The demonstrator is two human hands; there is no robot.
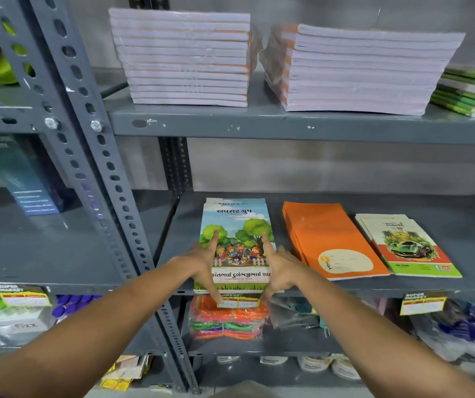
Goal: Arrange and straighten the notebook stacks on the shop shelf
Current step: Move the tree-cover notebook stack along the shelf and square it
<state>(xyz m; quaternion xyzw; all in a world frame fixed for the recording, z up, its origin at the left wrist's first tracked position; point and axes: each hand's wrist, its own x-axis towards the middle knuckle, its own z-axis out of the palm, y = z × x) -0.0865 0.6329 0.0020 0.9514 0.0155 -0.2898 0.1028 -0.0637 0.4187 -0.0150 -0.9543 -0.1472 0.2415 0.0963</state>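
Note:
A stack of notebooks with a cartoon tree cover (237, 222) lies at the left of the middle shelf (345, 284), its front edge hanging slightly over the lip. My left hand (203, 261) presses flat against the stack's left side and my right hand (278, 267) against its right side, thumbs down at the front edge, fingers pointing to the back. To the right lie an orange notebook stack (325, 237) and a stack with a green car cover (405, 245), both slightly fanned.
The upper shelf carries two tall wrapped notebook stacks (184, 57) (357, 71) and green-edged books (472, 91) at the far right. Slotted grey uprights (87, 156) stand left of my hands. Yellow price tags (237, 303) hang from the shelf lip; packaged goods (227, 320) fill the shelf below.

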